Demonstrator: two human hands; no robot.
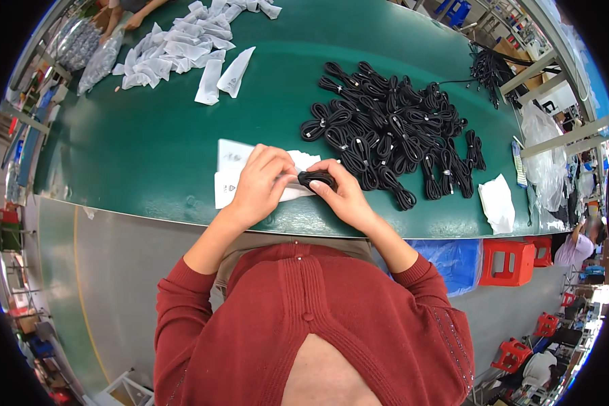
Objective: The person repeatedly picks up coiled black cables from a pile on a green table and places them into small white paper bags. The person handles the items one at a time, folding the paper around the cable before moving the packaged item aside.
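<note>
My right hand [348, 201] grips a coiled black cable [316, 178] between thumb and fingers, just above the table's near edge. Beside it, my left hand [258, 184] has thumb and fingertips pinched on a small white bag [295, 193] that meets the end of the coil. How far the cable is inside the bag is hidden by my fingers. Flat white bags [231, 154] with printing lie under and left of my left hand. A large heap of tied black cables [392, 128] spreads beyond my right hand.
Filled white bags [183, 47] are piled at the far left of the green table [142, 149]. Another person's hands [135, 20] are there by a clear plastic bag [101, 64]. A white bag stack [497, 204] lies right. Below stand a blue-lined bin [446, 264] and red stool [507, 262].
</note>
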